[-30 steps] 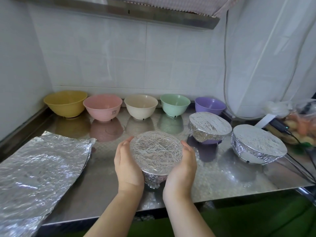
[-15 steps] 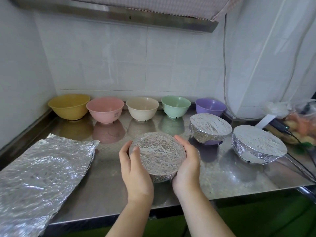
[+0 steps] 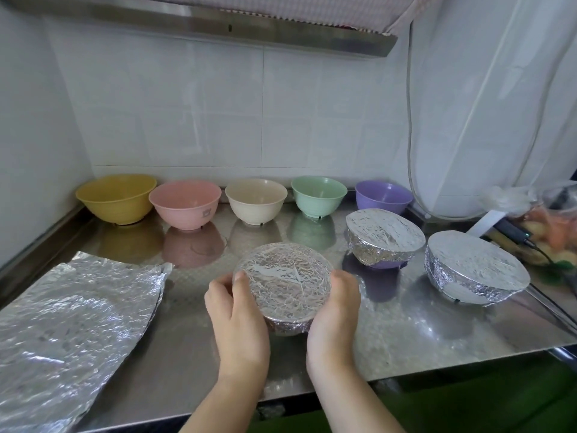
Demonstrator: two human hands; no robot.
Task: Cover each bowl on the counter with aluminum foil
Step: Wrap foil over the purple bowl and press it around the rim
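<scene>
Crinkled foil over the foil-covered bowl, held at mid-desk near the front edge — left hand curled round its left side, thumb up on the rim; right hand cupped round the right side. Steel desk bare to the right front. Loose foil sheet spread on the left, reaching the front edge. Two wrapped bowls to the right — apart from the hands. Along the back wall: yellow bowl, pink bowl, cream bowl, green bowl, purple bowl, all uncovered.
</scene>
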